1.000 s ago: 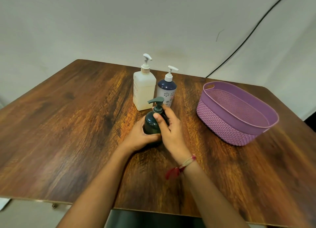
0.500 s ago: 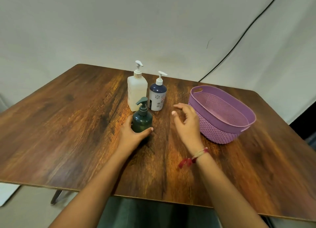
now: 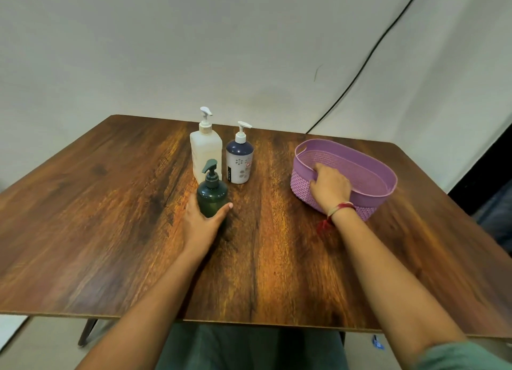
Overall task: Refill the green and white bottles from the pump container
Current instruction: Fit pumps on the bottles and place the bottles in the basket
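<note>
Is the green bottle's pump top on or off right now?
On. The pump head sits on the neck of the green bottle, which stands upright in the left hand's grip.

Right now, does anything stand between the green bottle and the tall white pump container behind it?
Nothing visible does. The green bottle, gripped by the left hand, stands in front of the tall white pump container. The right hand holds the rim of the purple basket, off to the right.
</note>
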